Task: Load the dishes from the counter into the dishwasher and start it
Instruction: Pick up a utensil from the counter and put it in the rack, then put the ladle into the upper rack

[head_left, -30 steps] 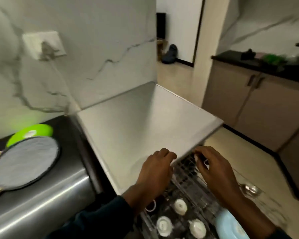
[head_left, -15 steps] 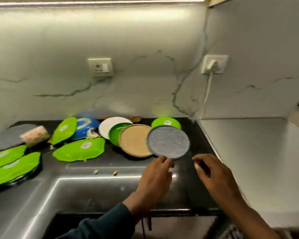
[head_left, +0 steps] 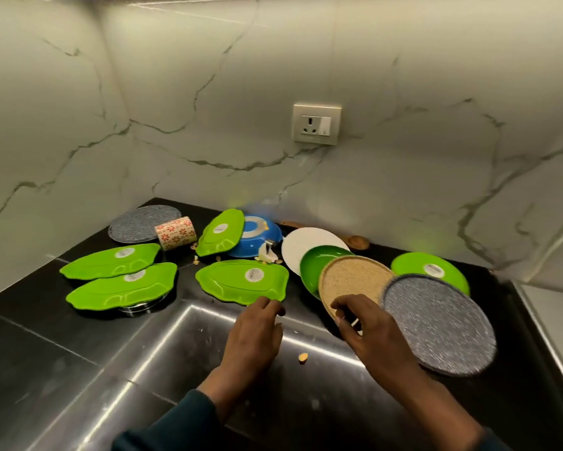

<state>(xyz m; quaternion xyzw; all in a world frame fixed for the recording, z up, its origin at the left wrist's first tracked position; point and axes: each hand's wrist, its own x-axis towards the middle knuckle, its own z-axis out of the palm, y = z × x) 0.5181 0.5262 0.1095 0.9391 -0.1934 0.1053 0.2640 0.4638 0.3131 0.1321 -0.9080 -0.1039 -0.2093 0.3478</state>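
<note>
Head view, fingers: on my left hand (head_left: 252,333) the fingers are loosely curled and hold nothing; the tips are at the near rim of a green leaf-shaped plate (head_left: 242,281), and I cannot tell if they touch it. On my right hand (head_left: 369,332) the fingers are bent and a little apart, over the near rim of the cork-coloured round plate (head_left: 351,281); I see no grip on it.

Dishes: all of them lie on the black counter (head_left: 23,346) behind the steel sink (head_left: 176,379). The dishwasher is not in view.

Risk, stack: the cork-coloured plate leans on a green bowl (head_left: 315,265) and a white plate (head_left: 306,245), and a grey speckled plate (head_left: 439,323) leans beside it with its rim out over the sink. If I pull one, I think the others can slide down into the sink.

Risk, leaf plate: its near edge is just at the sink rim. A grip with the fingertips only may let it tip in.

Risk, scraps: food crumbs (head_left: 303,357) lie near the plates and in the sink. I think they can go into the dishwasher with the plates.

Further out: two more leaf plates (head_left: 117,275) lie to the left, overlapping. A blue bowl (head_left: 257,239) and a patterned cup (head_left: 176,232) on its side are near the wall.
</note>
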